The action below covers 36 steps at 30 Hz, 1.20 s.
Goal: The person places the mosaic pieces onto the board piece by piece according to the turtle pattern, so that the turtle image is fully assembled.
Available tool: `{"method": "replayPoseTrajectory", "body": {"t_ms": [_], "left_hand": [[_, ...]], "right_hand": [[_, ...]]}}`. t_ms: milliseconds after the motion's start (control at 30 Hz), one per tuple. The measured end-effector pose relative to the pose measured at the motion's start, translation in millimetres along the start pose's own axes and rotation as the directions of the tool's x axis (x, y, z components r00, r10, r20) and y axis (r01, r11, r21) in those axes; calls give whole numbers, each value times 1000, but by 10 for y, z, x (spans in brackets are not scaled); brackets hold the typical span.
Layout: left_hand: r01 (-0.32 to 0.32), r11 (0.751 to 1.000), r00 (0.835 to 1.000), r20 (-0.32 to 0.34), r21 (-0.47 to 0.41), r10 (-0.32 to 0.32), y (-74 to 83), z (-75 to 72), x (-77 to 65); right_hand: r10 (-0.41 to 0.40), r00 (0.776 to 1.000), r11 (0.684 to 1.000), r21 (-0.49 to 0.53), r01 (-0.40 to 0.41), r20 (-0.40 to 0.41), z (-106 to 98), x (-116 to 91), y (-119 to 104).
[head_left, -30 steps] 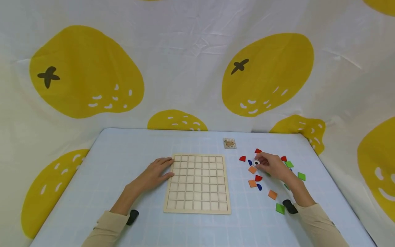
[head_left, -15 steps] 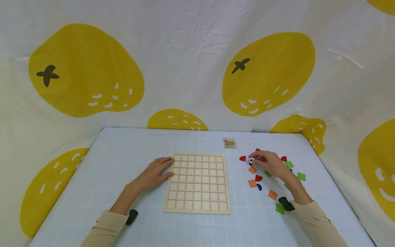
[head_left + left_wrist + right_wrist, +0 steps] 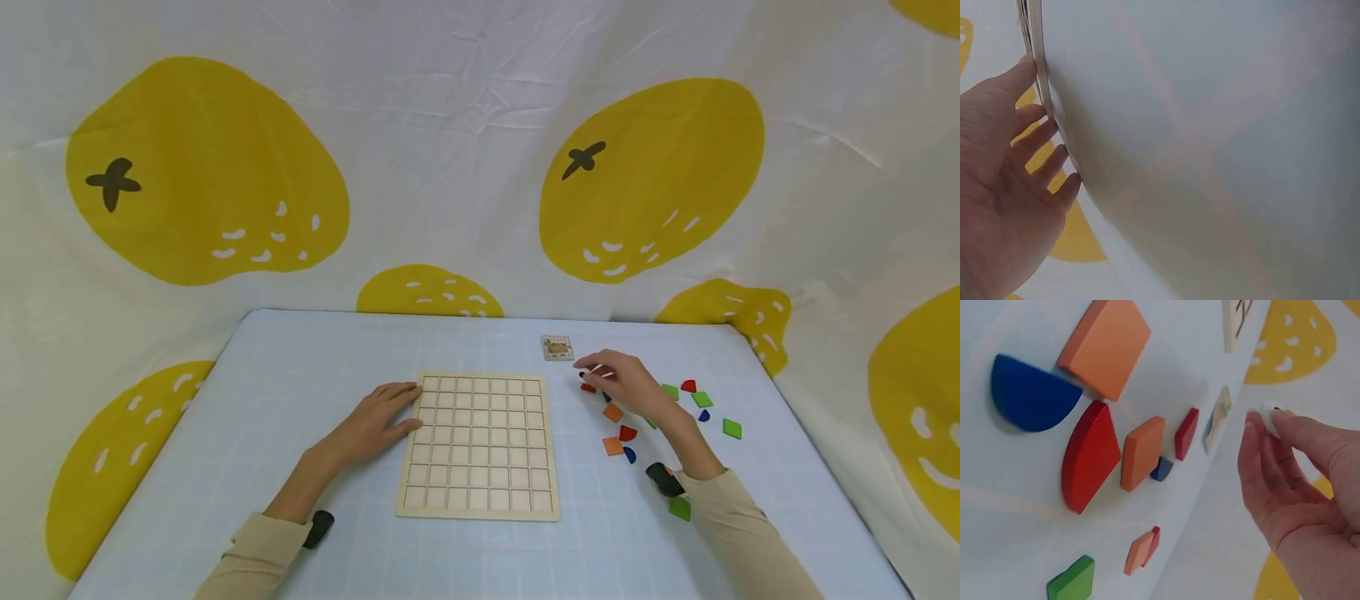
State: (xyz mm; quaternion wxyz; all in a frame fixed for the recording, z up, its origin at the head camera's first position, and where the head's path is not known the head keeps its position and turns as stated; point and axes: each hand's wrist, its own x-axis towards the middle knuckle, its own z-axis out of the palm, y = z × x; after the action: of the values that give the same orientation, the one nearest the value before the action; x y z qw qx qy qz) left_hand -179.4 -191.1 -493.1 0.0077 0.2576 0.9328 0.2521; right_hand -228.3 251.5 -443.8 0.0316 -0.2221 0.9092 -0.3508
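Note:
At the left edge of a wooden grid board (image 3: 477,514) rests my left hand (image 3: 377,422), its thumb and fingertips touching the rim. The left wrist view has the same hand (image 3: 1010,169) against the board's thin edge. My right hand (image 3: 624,382) is raised over the right side of the table, beyond the board's far right corner. Between thumb and fingertips it pinches a small white round piece (image 3: 1269,419) with a black spot. Below this hand lie a red quarter-circle (image 3: 1091,459), orange squares (image 3: 1107,347) and a blue half-circle (image 3: 1035,394).
A small printed card (image 3: 557,348) lies behind the board, to the right. Green pieces (image 3: 732,428), a red piece (image 3: 688,386) and a blue piece (image 3: 703,415) are scattered farther right. A patterned cloth (image 3: 465,167) hangs behind the table.
My right hand has moved left and away from me, up off the scattered pieces, carrying the white round piece. The left hand stays at the board's edge.

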Motion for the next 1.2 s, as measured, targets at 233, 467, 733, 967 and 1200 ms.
{"method": "replayPoseTrajectory", "body": {"t_ms": [233, 467, 733, 967, 1200], "left_hand": [[9, 1000, 1000, 7, 1, -9, -6, -4, 0], [-10, 1000, 1000, -3, -1, 10, -16, -13, 0], [-9, 1000, 1000, 3, -6, 9, -19, -25, -8], [-14, 999, 998, 55, -29, 16, -13, -76, -27], [-26, 999, 996, 86, -24, 28, -40, -68, -19]], "right_hand": [[-35, 999, 998, 61, 33, 22, 83, 129, -114], [-120, 993, 990, 82, 117, 23, 207, 298, -207], [-126, 991, 986, 111, 122, 33, 373, 480, -377], [-148, 986, 984, 110, 139, 74, 521, 601, -507], [-219, 967, 967, 165, 197, 128, 642, 702, -630]]}}
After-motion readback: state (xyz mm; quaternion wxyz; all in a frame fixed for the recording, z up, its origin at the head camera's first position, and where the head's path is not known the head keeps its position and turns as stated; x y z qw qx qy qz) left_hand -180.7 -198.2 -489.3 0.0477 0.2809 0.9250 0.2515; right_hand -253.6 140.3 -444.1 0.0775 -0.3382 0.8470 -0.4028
